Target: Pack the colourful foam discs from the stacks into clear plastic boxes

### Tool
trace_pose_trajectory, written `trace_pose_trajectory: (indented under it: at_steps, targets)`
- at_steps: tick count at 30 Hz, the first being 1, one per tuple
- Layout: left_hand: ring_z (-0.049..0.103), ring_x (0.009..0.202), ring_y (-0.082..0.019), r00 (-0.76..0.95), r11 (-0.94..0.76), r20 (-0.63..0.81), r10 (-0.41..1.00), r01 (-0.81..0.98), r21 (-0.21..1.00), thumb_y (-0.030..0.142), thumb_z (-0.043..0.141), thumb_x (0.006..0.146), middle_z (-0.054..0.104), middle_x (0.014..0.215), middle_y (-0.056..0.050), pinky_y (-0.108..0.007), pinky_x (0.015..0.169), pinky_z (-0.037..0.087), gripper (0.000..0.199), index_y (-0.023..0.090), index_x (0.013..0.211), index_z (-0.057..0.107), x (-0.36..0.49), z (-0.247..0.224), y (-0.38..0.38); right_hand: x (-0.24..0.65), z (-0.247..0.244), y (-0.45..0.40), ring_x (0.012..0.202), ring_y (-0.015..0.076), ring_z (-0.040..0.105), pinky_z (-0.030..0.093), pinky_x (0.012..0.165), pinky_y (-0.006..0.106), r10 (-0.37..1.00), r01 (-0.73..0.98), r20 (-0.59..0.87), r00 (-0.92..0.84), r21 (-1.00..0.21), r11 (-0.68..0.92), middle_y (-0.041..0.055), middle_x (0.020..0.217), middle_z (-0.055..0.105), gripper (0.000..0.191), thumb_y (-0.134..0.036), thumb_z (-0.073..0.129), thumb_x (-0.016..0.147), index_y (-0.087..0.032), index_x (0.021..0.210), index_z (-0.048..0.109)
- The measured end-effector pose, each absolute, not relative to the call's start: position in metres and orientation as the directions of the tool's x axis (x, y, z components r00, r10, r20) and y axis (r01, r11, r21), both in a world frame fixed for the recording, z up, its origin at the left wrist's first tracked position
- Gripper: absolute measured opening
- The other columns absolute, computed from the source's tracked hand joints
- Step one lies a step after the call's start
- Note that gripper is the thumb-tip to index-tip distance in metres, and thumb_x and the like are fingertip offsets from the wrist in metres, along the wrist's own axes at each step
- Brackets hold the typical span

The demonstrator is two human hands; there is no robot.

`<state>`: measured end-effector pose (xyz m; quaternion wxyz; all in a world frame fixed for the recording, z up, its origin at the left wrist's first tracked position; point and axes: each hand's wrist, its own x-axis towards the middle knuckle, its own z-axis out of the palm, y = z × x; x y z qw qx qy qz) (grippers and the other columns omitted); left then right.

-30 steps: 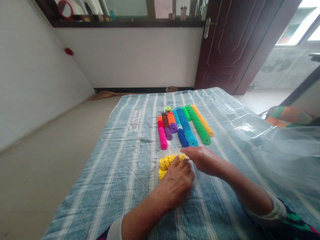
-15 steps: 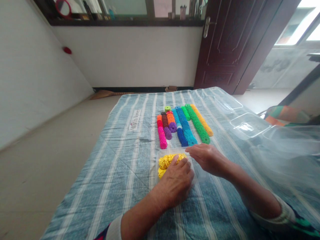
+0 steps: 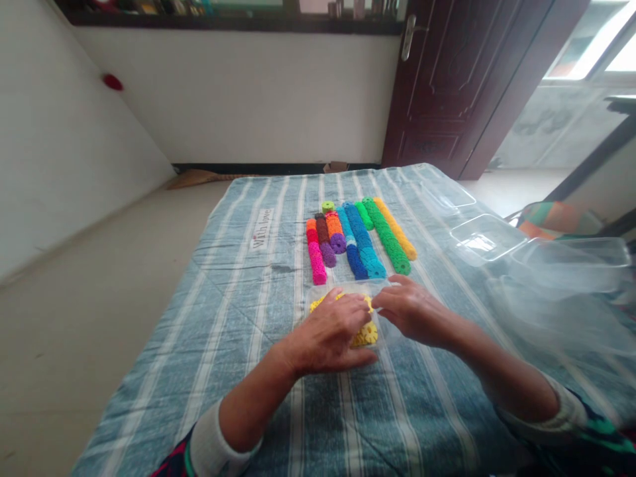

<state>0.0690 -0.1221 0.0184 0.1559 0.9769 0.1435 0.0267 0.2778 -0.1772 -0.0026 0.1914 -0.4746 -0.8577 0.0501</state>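
A shallow clear plastic box (image 3: 342, 287) sits on the bed-like covered surface in front of me. Inside it lie rows of yellow snowflake discs (image 3: 366, 333), stacked face to face. My left hand (image 3: 328, 331) lies across the rows with its fingers stretched and its thumb apart, hiding much of them. At the box's right side is my right hand (image 3: 412, 310), fingers bent and apart, tips at the end of the upper yellow row. Beyond the box lie disc rolls in several colours, among them a pink roll (image 3: 317, 262), a blue roll (image 3: 365, 242) and a green roll (image 3: 389, 237).
A blue striped cloth (image 3: 238, 285) covers the surface. Clear plastic boxes (image 3: 489, 238) stand along the right side, some overlapping. An orange-yellow roll (image 3: 396, 228) lies at the right end of the coloured rolls. A dark red door (image 3: 447, 86) is behind.
My left hand has shifted left and flattened over the yellow discs, uncovering the right end of the lower row. My right fingers have bent and spread at the box's edge. The view has tilted down slightly.
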Motion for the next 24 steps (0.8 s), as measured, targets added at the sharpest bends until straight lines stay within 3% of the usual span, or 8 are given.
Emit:
trace_pose_trajectory:
  at_steps: [4, 8, 16, 21, 24]
  targets:
    - [0.057, 0.114, -0.028, 0.961, -0.903, 0.072, 0.267, 0.223, 0.367, 0.038, 0.067, 0.081, 0.064, 0.120, -0.010, -0.052, 0.108, 0.033, 0.039, 0.018, 0.114, 0.058, 0.069, 0.022, -0.117, 0.278, -0.003, -0.177, 0.072, 0.0153, 0.060, 0.034, 0.098, 0.045, 0.846, 0.795, 0.231, -0.482, -0.290, 0.532, 0.0021, 0.078, 0.067, 0.019, -0.010, 0.049, 0.090, -0.018, 0.091, 0.066]
    - [0.059, 0.110, -0.026, 0.959, -0.902, 0.125, 0.253, 0.187, 0.390, 0.036, 0.064, 0.084, 0.066, 0.112, -0.010, -0.044, 0.102, 0.041, 0.032, 0.016, 0.108, 0.060, 0.066, 0.023, -0.112, 0.277, -0.004, -0.175, 0.076, 0.0166, 0.061, 0.031, 0.098, 0.044, 0.853, 0.815, 0.172, -0.493, -0.250, 0.522, 0.0029, 0.080, 0.067, 0.021, -0.007, 0.049, 0.089, -0.018, 0.095, 0.066]
    - [0.062, 0.094, -0.021, 0.932, -0.891, 0.161, 0.326, 0.246, 0.381, 0.019, 0.061, 0.083, 0.066, 0.098, -0.006, -0.033, 0.085, 0.049, 0.013, 0.017, 0.096, 0.062, 0.056, 0.025, -0.101, 0.264, 0.010, -0.166, 0.064, 0.0135, 0.050, 0.029, 0.075, 0.033, 0.852, 0.853, 0.066, -0.520, -0.006, 0.521, 0.0028, 0.075, 0.063, 0.021, -0.005, 0.045, 0.091, -0.017, 0.088, 0.062]
    - [0.060, 0.080, -0.019, 0.899, -0.899, 0.162, 0.406, 0.361, 0.248, 0.016, 0.062, 0.082, 0.065, 0.082, -0.004, -0.030, 0.073, 0.048, 0.002, 0.016, 0.084, 0.061, 0.054, 0.024, -0.100, 0.256, 0.018, -0.159, 0.061, 0.0123, 0.046, 0.024, 0.062, 0.031, 0.807, 0.807, 0.017, -0.590, 0.041, 0.589, 0.0025, 0.078, 0.062, 0.027, -0.007, 0.041, 0.094, -0.019, 0.110, 0.059]
    - [0.058, 0.074, -0.017, 0.888, -0.900, 0.164, 0.430, 0.406, 0.162, 0.017, 0.064, 0.081, 0.063, 0.076, -0.002, -0.027, 0.067, 0.045, 0.006, 0.017, 0.078, 0.059, 0.052, 0.027, -0.100, 0.257, 0.017, -0.154, 0.061, 0.0123, 0.046, 0.021, 0.057, 0.030, 0.776, 0.774, -0.043, -0.630, 0.047, 0.631, 0.0035, 0.082, 0.063, 0.035, -0.006, 0.039, 0.093, -0.019, 0.120, 0.055]
